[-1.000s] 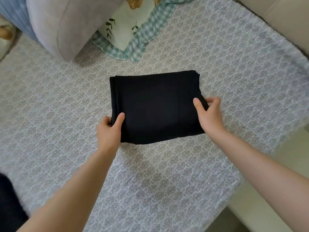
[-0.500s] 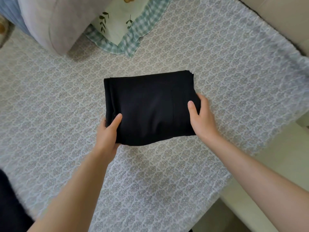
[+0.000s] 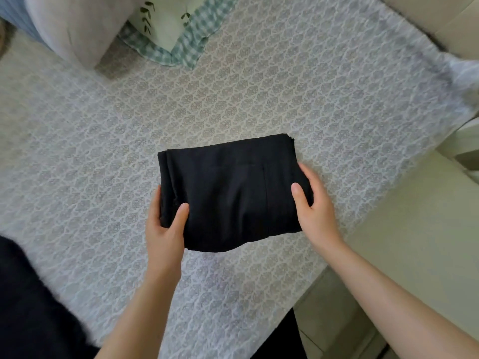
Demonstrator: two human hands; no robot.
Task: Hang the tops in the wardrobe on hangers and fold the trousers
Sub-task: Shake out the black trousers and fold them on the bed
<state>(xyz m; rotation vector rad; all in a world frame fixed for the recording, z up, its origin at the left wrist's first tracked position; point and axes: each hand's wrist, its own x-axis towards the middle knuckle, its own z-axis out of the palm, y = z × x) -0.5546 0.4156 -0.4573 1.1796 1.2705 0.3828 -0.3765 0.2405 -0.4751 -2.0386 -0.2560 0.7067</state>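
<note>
Black trousers (image 3: 228, 193), folded into a compact rectangle, sit on the patterned bedspread (image 3: 259, 86) near its front edge. My left hand (image 3: 163, 229) grips the bundle's left front corner, thumb on top and fingers underneath. My right hand (image 3: 315, 211) grips the right edge in the same way, thumb lying on the cloth. The front edge of the bundle looks slightly raised off the bed.
A grey pillow (image 3: 75, 24) and a green checked pillow (image 3: 171, 27) lie at the back left. Dark cloth (image 3: 28, 301) fills the lower left corner. The bed's edge runs diagonally at the right, with pale floor (image 3: 414, 229) beyond it.
Both hands have closed further round the trousers' sides and drawn the bundle toward me. It now lies lower in view and the pillows have slid toward the top edge.
</note>
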